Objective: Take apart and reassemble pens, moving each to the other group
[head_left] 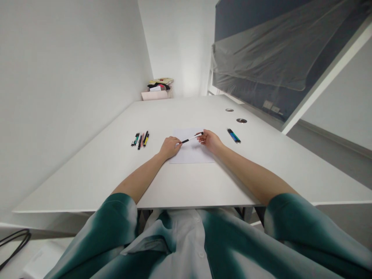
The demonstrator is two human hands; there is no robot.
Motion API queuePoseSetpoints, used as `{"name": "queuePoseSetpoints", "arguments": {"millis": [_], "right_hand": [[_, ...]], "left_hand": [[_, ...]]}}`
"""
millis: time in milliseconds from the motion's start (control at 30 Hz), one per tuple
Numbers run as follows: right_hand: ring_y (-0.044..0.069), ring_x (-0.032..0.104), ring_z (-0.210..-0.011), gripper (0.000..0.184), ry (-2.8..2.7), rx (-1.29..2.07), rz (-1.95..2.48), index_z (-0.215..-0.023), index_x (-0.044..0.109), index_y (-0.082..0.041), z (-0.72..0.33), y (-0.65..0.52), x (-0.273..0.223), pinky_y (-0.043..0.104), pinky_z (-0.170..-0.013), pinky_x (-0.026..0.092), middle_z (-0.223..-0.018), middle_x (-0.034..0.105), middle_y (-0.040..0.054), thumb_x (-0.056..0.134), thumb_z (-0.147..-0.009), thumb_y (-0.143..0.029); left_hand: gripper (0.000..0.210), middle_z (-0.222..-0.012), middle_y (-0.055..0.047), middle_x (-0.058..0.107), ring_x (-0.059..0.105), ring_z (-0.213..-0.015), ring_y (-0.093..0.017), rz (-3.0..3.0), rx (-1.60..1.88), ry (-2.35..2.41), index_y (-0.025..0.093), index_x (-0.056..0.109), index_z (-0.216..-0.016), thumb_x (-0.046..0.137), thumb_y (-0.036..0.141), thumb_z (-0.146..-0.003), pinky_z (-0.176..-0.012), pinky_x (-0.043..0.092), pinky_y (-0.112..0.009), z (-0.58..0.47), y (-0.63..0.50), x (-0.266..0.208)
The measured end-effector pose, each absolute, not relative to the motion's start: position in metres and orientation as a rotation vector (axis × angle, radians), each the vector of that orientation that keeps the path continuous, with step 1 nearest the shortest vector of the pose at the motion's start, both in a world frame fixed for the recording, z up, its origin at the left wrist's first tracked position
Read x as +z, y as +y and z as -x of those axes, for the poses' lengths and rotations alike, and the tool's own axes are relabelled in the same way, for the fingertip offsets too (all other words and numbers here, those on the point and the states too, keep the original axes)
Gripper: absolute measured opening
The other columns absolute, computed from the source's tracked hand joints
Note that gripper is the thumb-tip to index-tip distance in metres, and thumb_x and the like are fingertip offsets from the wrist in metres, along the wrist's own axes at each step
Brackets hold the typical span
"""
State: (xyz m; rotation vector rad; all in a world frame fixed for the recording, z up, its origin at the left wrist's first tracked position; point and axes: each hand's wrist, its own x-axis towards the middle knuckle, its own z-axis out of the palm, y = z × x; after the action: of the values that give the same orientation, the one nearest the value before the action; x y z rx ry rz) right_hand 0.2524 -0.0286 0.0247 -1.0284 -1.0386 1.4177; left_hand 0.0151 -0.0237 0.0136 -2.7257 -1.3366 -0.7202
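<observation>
A black and white pen [192,138] is held between both hands, tilted up to the right. My left hand [171,147] pinches its lower left end and rests on the left part of a white sheet of paper [192,157]. At the pen's upper right end, my right hand [211,141] has its fingers closed, above the paper's right side. To the left lies a group of several pens [140,140], in green, black, pink and yellow. Right of my right hand are a few blue and green pens [233,135] lying close together.
The paper and pens lie on a long white table [162,190]. At its far end stands a box [155,95] heaped with cloth-like items. Two round metal grommets [241,121] sit near the right edge. A plastic-covered dark panel [261,58] leans beyond that side; a white wall runs along the left.
</observation>
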Motion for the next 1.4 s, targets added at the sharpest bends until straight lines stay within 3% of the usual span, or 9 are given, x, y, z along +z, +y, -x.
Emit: {"name": "queuePoseSetpoints", "arguments": {"millis": [433, 1067, 1267, 1400], "right_hand": [[0.015, 0.056, -0.06, 0.021, -0.933, 1.564, 0.869, -0.081, 0.07, -0.018, -0.253, -0.031, 0.024, 0.027, -0.058, 0.043, -0.067, 0.066, 0.0044, 0.053, -0.081, -0.03], [0.014, 0.056, -0.061, 0.02, -1.013, 1.494, 0.966, -0.08, 0.067, -0.018, -0.257, -0.031, 0.029, 0.026, -0.06, 0.041, -0.068, 0.066, 0.0034, 0.056, -0.074, -0.034], [0.014, 0.057, -0.064, 0.011, -1.421, 1.199, 1.145, -0.072, 0.064, -0.018, -0.252, -0.035, 0.024, 0.025, -0.063, 0.04, -0.064, 0.064, 0.0015, 0.066, -0.071, -0.029], [0.014, 0.056, -0.063, 0.012, -1.782, 1.024, 1.195, -0.078, 0.068, -0.017, -0.248, -0.038, 0.021, 0.026, -0.063, 0.041, -0.065, 0.064, -0.0004, 0.066, -0.072, -0.027]], "left_hand": [[0.026, -0.104, -0.011, 0.074, 0.063, -0.103, -0.026, 2.703, -0.787, -1.264, 0.016, 0.073, -0.1, 0.049, 0.025, -0.093, -0.095, 0.047, -0.044, -0.016, -0.025, 0.011], [0.024, -0.104, -0.01, 0.075, 0.062, -0.104, -0.026, 2.589, -0.835, -1.391, 0.018, 0.074, -0.098, 0.052, 0.026, -0.092, -0.094, 0.046, -0.044, -0.002, -0.019, 0.017], [0.021, -0.104, -0.009, 0.076, 0.062, -0.104, -0.027, 2.581, -0.796, -1.35, 0.019, 0.075, -0.094, 0.055, 0.025, -0.089, -0.095, 0.045, -0.045, 0.0, -0.02, 0.018], [0.023, -0.106, -0.009, 0.076, 0.061, -0.105, -0.027, 2.579, -0.753, -1.282, 0.019, 0.075, -0.096, 0.054, 0.024, -0.089, -0.095, 0.044, -0.046, 0.001, -0.022, 0.022]]}}
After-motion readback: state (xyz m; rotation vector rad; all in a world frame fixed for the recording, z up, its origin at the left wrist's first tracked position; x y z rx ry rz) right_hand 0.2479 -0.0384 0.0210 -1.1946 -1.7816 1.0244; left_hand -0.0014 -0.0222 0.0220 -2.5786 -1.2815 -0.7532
